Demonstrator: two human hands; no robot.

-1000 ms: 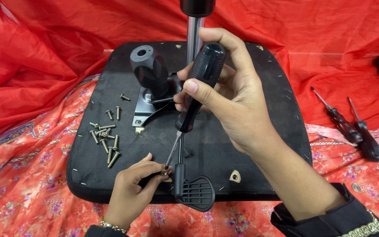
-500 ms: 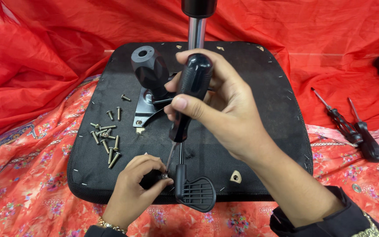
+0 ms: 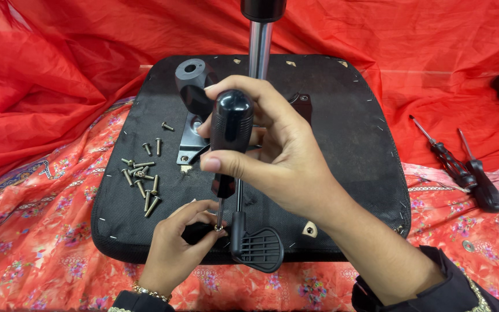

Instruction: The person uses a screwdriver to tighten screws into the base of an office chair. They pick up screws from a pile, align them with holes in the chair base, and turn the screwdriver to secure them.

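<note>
My right hand grips the black screwdriver mid-frame; my left hand pinches a small screw below its tip.

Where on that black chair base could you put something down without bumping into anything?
The right half of the black seat underside lies bare, between the metal post and the right edge. The left side is crowded with loose screws. The near edge is busy: the right hand holds a screwdriver, the left hand steadies a screw beside the lever paddle.

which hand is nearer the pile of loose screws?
Left. The left hand sits just below and right of the screws; the right hand is farther right, gripping the screwdriver.
</note>
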